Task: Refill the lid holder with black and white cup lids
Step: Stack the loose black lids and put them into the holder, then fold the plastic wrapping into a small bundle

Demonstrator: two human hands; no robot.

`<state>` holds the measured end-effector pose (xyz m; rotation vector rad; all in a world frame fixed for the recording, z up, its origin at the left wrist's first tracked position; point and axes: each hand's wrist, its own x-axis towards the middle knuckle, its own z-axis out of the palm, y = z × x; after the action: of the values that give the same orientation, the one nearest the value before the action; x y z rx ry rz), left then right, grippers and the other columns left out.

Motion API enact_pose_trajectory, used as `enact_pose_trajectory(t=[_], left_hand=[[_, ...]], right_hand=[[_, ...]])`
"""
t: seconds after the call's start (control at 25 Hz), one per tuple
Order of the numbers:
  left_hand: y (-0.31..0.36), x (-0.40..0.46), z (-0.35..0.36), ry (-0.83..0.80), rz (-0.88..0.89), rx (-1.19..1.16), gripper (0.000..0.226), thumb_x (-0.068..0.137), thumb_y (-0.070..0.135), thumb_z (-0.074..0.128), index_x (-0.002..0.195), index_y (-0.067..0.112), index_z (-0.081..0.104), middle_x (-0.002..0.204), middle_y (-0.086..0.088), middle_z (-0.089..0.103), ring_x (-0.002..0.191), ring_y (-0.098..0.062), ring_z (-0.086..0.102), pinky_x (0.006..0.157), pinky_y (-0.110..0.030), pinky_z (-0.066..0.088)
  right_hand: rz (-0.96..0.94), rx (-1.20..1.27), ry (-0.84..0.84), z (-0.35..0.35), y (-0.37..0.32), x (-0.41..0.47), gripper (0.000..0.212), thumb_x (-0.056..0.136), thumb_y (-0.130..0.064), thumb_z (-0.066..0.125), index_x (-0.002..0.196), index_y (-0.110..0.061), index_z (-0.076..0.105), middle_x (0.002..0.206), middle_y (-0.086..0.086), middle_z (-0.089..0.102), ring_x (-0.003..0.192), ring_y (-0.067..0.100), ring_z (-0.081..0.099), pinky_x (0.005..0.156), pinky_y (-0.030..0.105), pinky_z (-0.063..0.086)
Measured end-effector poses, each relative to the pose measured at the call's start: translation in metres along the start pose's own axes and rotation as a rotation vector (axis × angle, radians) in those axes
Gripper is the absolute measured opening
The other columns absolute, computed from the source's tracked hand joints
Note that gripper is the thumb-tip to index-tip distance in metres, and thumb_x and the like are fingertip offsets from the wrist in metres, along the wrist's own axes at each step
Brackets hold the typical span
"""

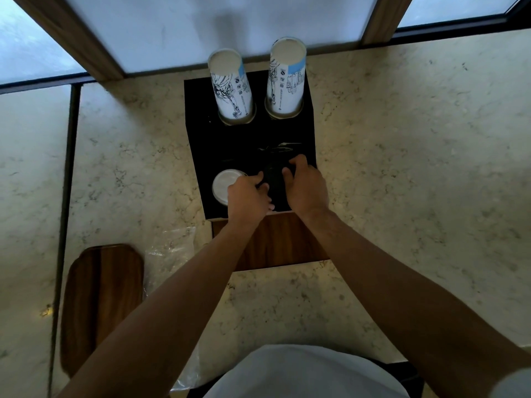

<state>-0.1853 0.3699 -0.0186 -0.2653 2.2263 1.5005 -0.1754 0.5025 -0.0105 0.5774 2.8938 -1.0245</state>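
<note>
A black-topped lid holder with a wooden front stands on the marble counter. White lids fill its front left slot. Over the front right slot sits a stack of black lids, hard to make out against the dark top. My left hand grips the stack's left side and my right hand grips its right side. How deep the stack sits in the slot is hidden.
Two tall stacks of printed paper cups stand upside down in the holder's rear slots. A wooden tray lies at the front left, with a clear plastic bag beside it. Frosted glass panels run behind the counter.
</note>
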Motion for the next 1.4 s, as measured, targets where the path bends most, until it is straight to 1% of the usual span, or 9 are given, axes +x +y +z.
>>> enact_pose_trajectory(t=[0.16,0.36,0.48,0.6,0.76,0.96,1.08,1.24,1.4], left_hand=[[-0.001,-0.003,0.001,0.073,0.024,0.045,0.042,0.102,0.011,0.059,0.144,0.011,0.054,0.083,-0.011,0.074,0.066,-0.023,0.076,0.062,-0.043,0.066],[0.001,-0.007,-0.007,0.07,0.101,0.07,0.047,0.099,0.014,0.065,0.145,0.019,0.054,0.065,0.005,0.073,0.055,-0.011,0.071,0.056,-0.038,0.064],[-0.002,-0.01,-0.009,0.08,0.126,0.083,0.043,0.101,0.019,0.063,0.144,0.018,0.055,0.072,-0.001,0.074,0.057,-0.019,0.072,0.055,-0.042,0.064],[-0.004,-0.015,-0.01,0.127,0.148,0.165,0.044,0.103,0.03,0.058,0.146,0.022,0.053,0.077,-0.004,0.075,0.054,-0.016,0.071,0.049,-0.037,0.062],[-0.003,-0.025,-0.02,0.209,0.175,0.239,0.048,0.102,0.047,0.052,0.144,0.025,0.052,0.105,-0.012,0.076,0.087,-0.031,0.075,0.072,-0.051,0.064],[-0.015,-0.053,-0.036,0.294,0.275,0.366,0.044,0.102,0.04,0.053,0.14,0.019,0.056,0.119,-0.015,0.072,0.102,-0.029,0.07,0.076,-0.032,0.055],[-0.02,-0.071,-0.046,0.314,0.236,0.386,0.042,0.1,0.034,0.054,0.139,0.018,0.057,0.12,-0.014,0.073,0.104,-0.03,0.069,0.081,-0.034,0.055],[-0.032,-0.097,-0.065,0.361,0.274,0.4,0.034,0.098,0.023,0.057,0.128,0.01,0.065,0.111,-0.012,0.075,0.101,-0.029,0.069,0.076,-0.028,0.045],[-0.051,-0.13,-0.091,0.45,0.231,0.383,0.032,0.096,0.021,0.059,0.124,0.008,0.067,0.111,-0.012,0.074,0.103,-0.029,0.067,0.084,-0.032,0.048]], right_hand=[[0.011,0.062,-0.014,-0.001,-0.001,-0.003,0.036,0.103,-0.03,0.05,0.13,-0.007,0.05,0.112,0.015,0.068,0.096,0.026,0.066,0.07,0.032,0.051],[-0.01,0.08,-0.052,-0.003,0.0,-0.008,0.045,0.099,-0.031,0.054,0.135,-0.006,0.044,0.121,0.018,0.063,0.101,0.028,0.065,0.075,0.032,0.052],[-0.014,0.108,-0.063,-0.006,-0.001,-0.011,0.049,0.098,-0.03,0.055,0.139,-0.008,0.041,0.126,0.019,0.06,0.104,0.027,0.063,0.08,0.035,0.055],[-0.017,0.108,-0.042,-0.009,-0.001,-0.015,0.053,0.097,-0.032,0.055,0.143,-0.009,0.039,0.129,0.019,0.058,0.108,0.027,0.062,0.084,0.035,0.054],[-0.062,0.051,0.029,-0.016,0.0,-0.03,0.051,0.096,-0.033,0.056,0.14,-0.009,0.044,0.13,0.017,0.055,0.111,0.027,0.059,0.083,0.031,0.05],[-0.09,-0.09,0.089,-0.024,0.008,-0.061,0.048,0.093,-0.034,0.059,0.134,-0.011,0.049,0.13,0.018,0.047,0.117,0.031,0.047,0.095,0.041,0.049],[-0.099,-0.121,0.096,-0.025,0.007,-0.082,0.046,0.093,-0.036,0.058,0.132,-0.013,0.05,0.129,0.017,0.048,0.117,0.033,0.047,0.097,0.043,0.045],[-0.149,-0.106,0.057,-0.018,0.0,-0.107,0.043,0.092,-0.034,0.059,0.13,-0.013,0.053,0.126,0.017,0.05,0.116,0.033,0.048,0.097,0.042,0.043],[-0.254,-0.139,0.003,0.004,-0.02,-0.134,0.039,0.091,-0.032,0.06,0.125,-0.014,0.056,0.122,0.015,0.052,0.111,0.033,0.05,0.091,0.041,0.042]])
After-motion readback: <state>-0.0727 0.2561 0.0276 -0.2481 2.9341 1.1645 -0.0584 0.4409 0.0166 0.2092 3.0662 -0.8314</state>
